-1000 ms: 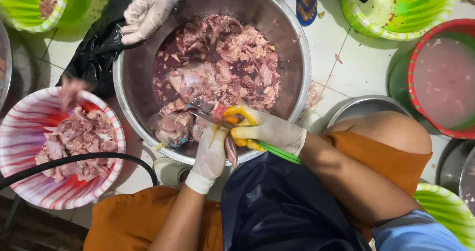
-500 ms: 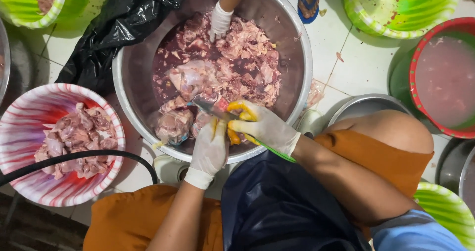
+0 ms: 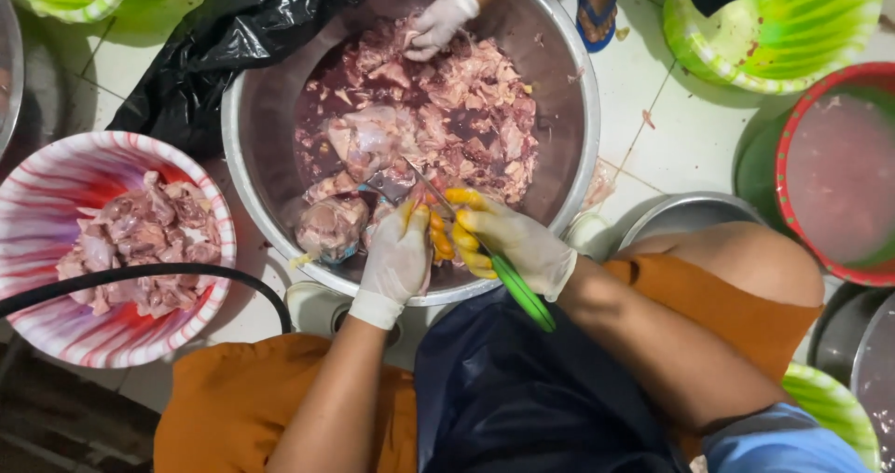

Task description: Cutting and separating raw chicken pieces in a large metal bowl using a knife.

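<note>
Both hands were gloved in thin white gloves and worked side by side over the near rim of a large steel basin (image 3: 569, 82). The right hand (image 3: 517, 240) was closed around a pair of scissors (image 3: 466, 240) with yellow and green handles; the green handle stuck out behind the hand toward the person's lap, and the blades pointed ahead and to the left, into the meat. The left hand (image 3: 399, 254) lay just left of the right, nearly touching it, its fingers curled down onto a piece of raw chicken (image 3: 392, 189) at the blades (whether it pinched the piece or only pressed it could not be told). More raw chicken pieces (image 3: 457, 109) filled the basin ahead of both hands, in reddish liquid.

At the far side of the basin, well ahead of the hands, another person's gloved hand (image 3: 440, 21) rested on the meat.

To the left of the left hand stood a red and white striped bowl (image 3: 37, 184) holding cut chicken, with a black hose (image 3: 140, 275) curving across its near edge. A black plastic bag (image 3: 233, 35) lay ahead and to the left, against the basin. To the right of the right hand sat a red tub (image 3: 788, 212) of pinkish water, and ahead of that a green bowl (image 3: 783, 26). All stood on a white tiled floor (image 3: 681, 128).
</note>
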